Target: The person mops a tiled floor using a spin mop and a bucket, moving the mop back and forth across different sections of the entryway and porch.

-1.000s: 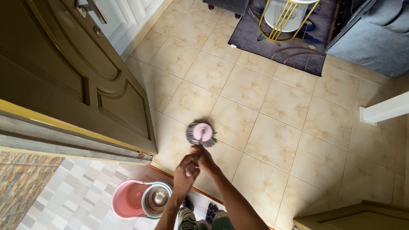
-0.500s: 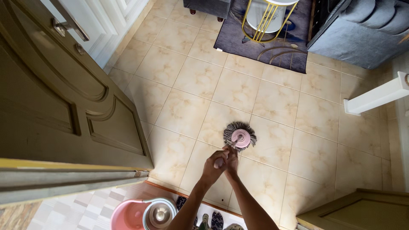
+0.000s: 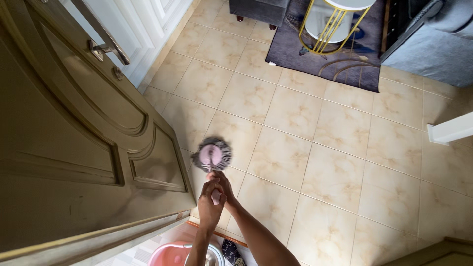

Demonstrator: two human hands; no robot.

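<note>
Both hands stacked on the pink mop handle [image 3: 215, 184], lower centre of frame. Left hand [image 3: 209, 206] sits lower down the frame, fingers wrapped shut around the handle's top end. Right hand [image 3: 224, 183] just above it in frame, also closed on the handle, touching the left.

Handle seen almost end-on, so its long axis runs from the hands up-frame and away, down to the floor. Mop head [image 3: 212, 154], pink disc with grey fringe, lies on the beige tiled floor [image 3: 315, 148] directly up-frame of the fingers, motion-blurred. It sits just beside the lower edge of the brown door [image 3: 74, 148] at left; contact unclear.

Pink bucket [image 3: 170, 253] at bottom edge, behind the hands. Dark rug [image 3: 325, 59] top centre, well apart.
</note>
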